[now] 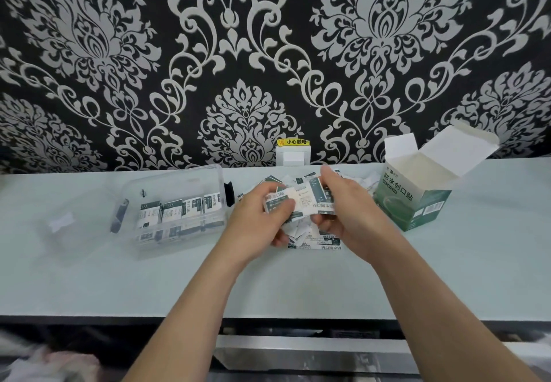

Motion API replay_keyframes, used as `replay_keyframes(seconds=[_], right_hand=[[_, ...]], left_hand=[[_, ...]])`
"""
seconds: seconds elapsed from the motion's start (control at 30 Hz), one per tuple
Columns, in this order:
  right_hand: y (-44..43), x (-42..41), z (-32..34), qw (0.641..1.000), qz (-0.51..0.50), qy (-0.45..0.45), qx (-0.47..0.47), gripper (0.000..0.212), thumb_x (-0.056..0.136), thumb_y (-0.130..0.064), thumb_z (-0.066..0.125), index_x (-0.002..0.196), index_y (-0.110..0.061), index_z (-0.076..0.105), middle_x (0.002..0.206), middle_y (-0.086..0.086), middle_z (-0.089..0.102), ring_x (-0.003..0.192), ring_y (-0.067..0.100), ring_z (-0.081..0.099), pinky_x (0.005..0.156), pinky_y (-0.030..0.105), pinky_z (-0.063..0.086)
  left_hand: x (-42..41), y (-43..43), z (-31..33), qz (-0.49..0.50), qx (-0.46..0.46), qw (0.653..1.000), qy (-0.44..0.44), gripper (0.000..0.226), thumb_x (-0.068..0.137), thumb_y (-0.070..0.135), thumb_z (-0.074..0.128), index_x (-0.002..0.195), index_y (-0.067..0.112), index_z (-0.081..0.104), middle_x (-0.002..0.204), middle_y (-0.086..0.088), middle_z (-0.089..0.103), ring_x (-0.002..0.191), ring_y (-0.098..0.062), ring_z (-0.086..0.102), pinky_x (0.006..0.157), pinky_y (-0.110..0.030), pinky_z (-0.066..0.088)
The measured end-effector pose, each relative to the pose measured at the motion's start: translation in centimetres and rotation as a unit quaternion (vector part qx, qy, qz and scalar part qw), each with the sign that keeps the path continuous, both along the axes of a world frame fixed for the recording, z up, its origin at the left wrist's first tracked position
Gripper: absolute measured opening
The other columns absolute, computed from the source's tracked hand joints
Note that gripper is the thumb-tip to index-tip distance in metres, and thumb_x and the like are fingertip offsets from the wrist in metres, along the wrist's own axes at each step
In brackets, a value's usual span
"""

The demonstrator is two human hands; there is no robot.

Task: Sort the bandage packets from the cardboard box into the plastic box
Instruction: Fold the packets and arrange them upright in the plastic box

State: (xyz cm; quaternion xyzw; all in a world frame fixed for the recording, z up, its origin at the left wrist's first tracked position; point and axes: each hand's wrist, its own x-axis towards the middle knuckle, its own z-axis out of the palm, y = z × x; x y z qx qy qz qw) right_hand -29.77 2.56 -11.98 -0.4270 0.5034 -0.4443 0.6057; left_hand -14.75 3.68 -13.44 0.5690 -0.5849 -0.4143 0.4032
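Observation:
Both hands hold a stack of white-and-dark-green bandage packets (301, 202) above the middle of the table. My left hand (262, 214) pinches its left end, thumb on top. My right hand (343, 202) grips the right end. Under and behind the hands lies a loose pile of packets (313, 241). The clear plastic box (176, 208) stands to the left with a row of packets upright inside. The green-and-white cardboard box (417, 193) stands open at the right, its flaps up.
The clear lid (64, 226) of the plastic box lies at the far left. A white wall socket (292, 154) with a yellow label sits behind the pile. The pale table (298, 286) ends at a front edge near me.

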Motion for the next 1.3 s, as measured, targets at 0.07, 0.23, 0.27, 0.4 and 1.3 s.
replay_keyframes(seconds=[0.07, 0.23, 0.27, 0.4, 1.3], right_hand=[[0.0, 0.9, -0.3, 0.998, -0.014, 0.054, -0.015, 0.026, 0.099, -0.036, 0.045, 0.094, -0.014, 0.059, 0.071, 0.005, 0.055, 0.046, 0.012, 0.046, 0.042, 0.021, 0.033], [0.2, 2.6, -0.3, 0.993, -0.041, -0.110, 0.004, 0.010, 0.097, -0.009, 0.049, 0.098, -0.005, 0.058, 0.059, 0.001, 0.043, 0.040, 0.007, 0.033, 0.036, 0.017, 0.024], [0.4, 3.0, -0.2, 0.987, -0.025, -0.158, 0.020, 0.011, 0.097, -0.008, 0.051, 0.101, -0.002, 0.058, 0.056, -0.001, 0.043, 0.040, 0.006, 0.032, 0.035, 0.016, 0.022], [0.7, 4.7, -0.2, 0.963, 0.042, -0.259, 0.066, 0.045, 0.097, -0.016, 0.056, 0.130, 0.013, 0.047, 0.067, -0.003, 0.041, 0.039, 0.002, 0.028, 0.033, 0.013, 0.020], [0.9, 5.9, 0.6, 0.950, 0.259, -0.166, 0.052, 0.022, 0.081, -0.019, 0.065, 0.093, -0.002, 0.057, 0.077, 0.015, 0.065, 0.064, 0.020, 0.067, 0.054, 0.027, 0.054]], left_hand=[[-0.9, 0.3, 0.2, 0.023, -0.019, 0.999, 0.036, 0.027, 0.090, 0.010, 0.063, 0.112, 0.024, 0.058, 0.069, -0.001, 0.064, 0.045, -0.018, 0.056, 0.044, -0.026, 0.046], [-1.7, 0.6, 0.6, 0.113, -0.126, 0.982, 0.085, 0.007, 0.091, 0.020, 0.061, 0.084, 0.020, 0.063, 0.068, 0.004, 0.062, 0.055, -0.013, 0.058, 0.049, -0.028, 0.047], [-1.7, 0.5, 0.6, 0.136, -0.178, 0.972, 0.066, 0.012, 0.090, 0.022, 0.061, 0.079, 0.018, 0.062, 0.069, 0.006, 0.060, 0.059, -0.010, 0.055, 0.054, -0.027, 0.046], [-1.0, 0.5, 1.1, 0.179, -0.300, 0.937, -0.012, 0.024, 0.087, 0.024, 0.058, 0.066, 0.015, 0.051, 0.062, 0.010, 0.051, 0.061, -0.005, 0.046, 0.060, -0.017, 0.037], [5.8, 3.0, 2.3, -0.130, -0.131, 0.971, -0.153, 0.092, 0.059, 0.038, 0.085, 0.134, 0.052, 0.033, 0.143, 0.023, 0.021, 0.133, -0.005, 0.032, 0.100, -0.039, 0.047]])
